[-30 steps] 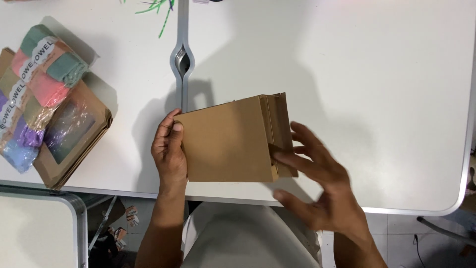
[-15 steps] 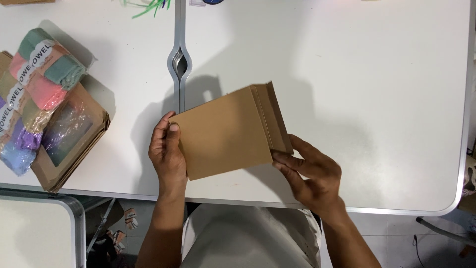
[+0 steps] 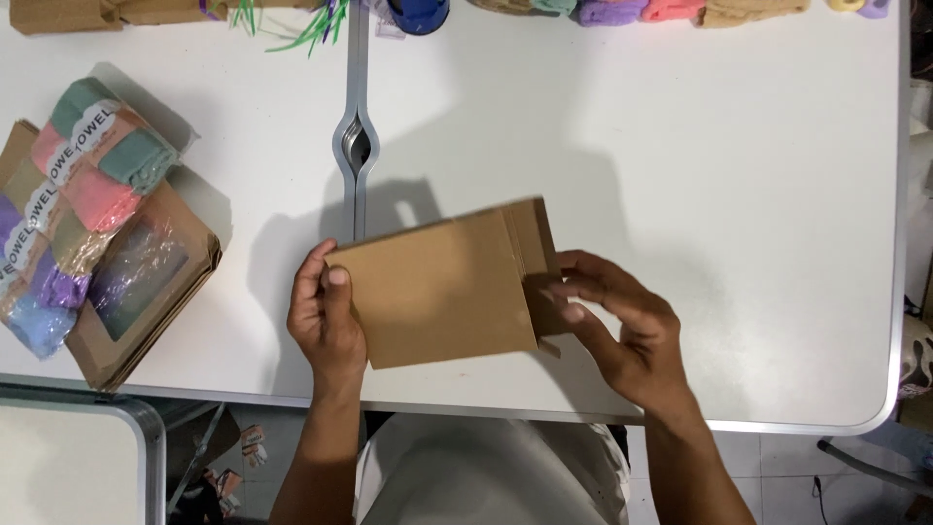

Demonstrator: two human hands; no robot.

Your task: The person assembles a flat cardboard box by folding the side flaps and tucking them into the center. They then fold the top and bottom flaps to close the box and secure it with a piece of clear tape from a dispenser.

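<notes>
The flat brown cardboard box is held just above the white worktop, near its front edge and tilted slightly. The left hand grips the box's left edge, thumb on top and fingers closed around it. The right hand is at the box's right end, fingers loosely curled and touching the folded flap there; whether they actually clamp it cannot be told. To the far left, well apart, lies a windowed cardboard pack with a bundle of rolled coloured towels resting on it. More towels line the far edge of the worktop
</notes>
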